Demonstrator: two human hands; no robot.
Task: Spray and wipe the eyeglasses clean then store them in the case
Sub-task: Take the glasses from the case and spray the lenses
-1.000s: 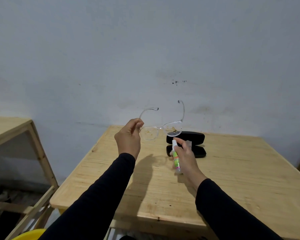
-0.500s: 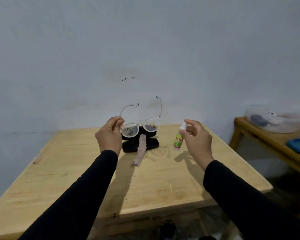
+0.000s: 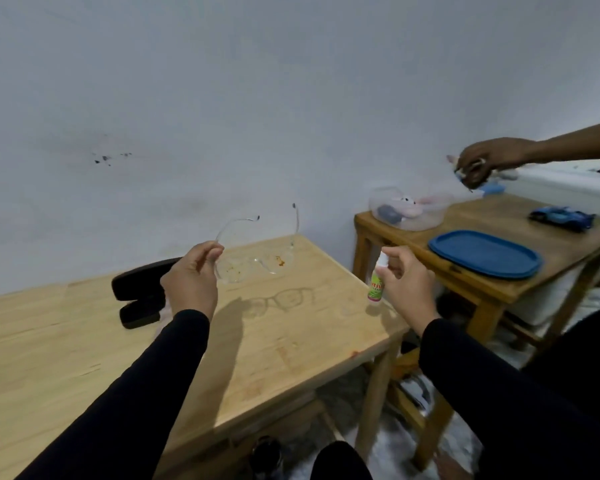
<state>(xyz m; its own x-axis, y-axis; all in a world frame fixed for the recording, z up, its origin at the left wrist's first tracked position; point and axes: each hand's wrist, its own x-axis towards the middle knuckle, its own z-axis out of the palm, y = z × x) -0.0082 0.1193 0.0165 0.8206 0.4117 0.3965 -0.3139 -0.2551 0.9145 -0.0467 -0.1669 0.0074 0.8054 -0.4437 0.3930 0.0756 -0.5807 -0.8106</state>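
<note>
Gripping one eyeglasses (image 3: 257, 261): left hand (image 3: 191, 282); right hand (image 3: 407, 289) clasps one spray bottle (image 3: 376, 284); one open case (image 3: 137, 294).

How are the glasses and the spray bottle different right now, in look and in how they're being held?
The eyeglasses are clear-framed with orange-brown smudges on the lenses; the spray bottle is opaque, white-capped with a green label. The left hand pinches the eyeglasses by one corner, arms open; the right hand holds the spray bottle upright. Both are held above the wooden table.
</note>
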